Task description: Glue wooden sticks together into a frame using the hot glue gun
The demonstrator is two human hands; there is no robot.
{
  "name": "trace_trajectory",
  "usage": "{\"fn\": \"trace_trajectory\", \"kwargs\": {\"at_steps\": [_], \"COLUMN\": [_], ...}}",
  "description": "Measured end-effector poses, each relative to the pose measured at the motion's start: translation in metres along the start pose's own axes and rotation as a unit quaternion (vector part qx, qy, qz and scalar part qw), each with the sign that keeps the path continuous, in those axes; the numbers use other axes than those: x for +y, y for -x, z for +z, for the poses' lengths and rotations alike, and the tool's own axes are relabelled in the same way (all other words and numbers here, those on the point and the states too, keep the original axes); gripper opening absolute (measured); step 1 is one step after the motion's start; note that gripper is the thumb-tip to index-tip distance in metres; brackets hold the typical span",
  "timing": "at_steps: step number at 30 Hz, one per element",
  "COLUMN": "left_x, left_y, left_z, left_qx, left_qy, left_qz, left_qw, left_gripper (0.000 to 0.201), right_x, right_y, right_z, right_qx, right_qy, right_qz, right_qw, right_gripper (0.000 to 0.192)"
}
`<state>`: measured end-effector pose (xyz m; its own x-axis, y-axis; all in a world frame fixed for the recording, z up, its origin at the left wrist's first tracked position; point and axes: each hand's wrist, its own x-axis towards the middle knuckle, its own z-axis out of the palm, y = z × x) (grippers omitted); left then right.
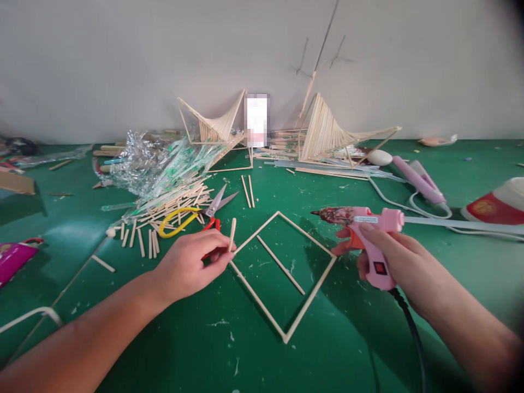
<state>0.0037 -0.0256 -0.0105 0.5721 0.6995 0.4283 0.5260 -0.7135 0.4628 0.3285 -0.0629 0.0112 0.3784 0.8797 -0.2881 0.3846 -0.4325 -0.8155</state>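
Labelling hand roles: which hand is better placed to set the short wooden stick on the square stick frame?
Left. The left hand already pinches the short wooden stick at the square stick frame corner; the right hand is occupied gripping the pink glue gun.

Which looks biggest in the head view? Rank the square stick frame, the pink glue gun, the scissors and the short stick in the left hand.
1. square stick frame
2. pink glue gun, though it may only look larger than the scissors because it sits nearer the camera
3. scissors
4. short stick, pinched by the left hand
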Motion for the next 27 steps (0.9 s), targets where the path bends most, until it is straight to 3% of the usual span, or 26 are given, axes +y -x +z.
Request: {"fn": "trace_trajectory", "kwargs": {"at_steps": [5,9,17,27], "left_x": [-0.0022,-0.0038,-0.0033,-0.0031], "left_y": [-0.0009,-0.0016,-0.0027,0.0003], "left_z": [0.0005,0.0015,0.0007,0.001], "left_qx": [0.03,0.034,0.004,0.026], "left_qy": [0.0,0.009,0.011,0.035], "left_qz": [-0.021,-0.04,-0.054,-0.052], "left_qw": [0.999,0.999,0.998,0.998], "left_gripper": [0.006,0.006,0.008,0.012], "right_x": [0.0002,-0.0019,-0.0005,0.0057], "right_y": [0.0045,0.0077,0.0076,0.0049], "right_z": [-0.0021,-0.002,0.0,0.0029], "right_qx": [-0.051,-0.097,-0.021,-0.02], "right_qy": [-0.012,0.044,-0.025,0.009], "right_qz": [0.025,0.038,0.029,0.034], "right_qw": [0.998,0.994,0.999,0.999], "right_gripper": [0.058,0.063,0.054,0.058]}}
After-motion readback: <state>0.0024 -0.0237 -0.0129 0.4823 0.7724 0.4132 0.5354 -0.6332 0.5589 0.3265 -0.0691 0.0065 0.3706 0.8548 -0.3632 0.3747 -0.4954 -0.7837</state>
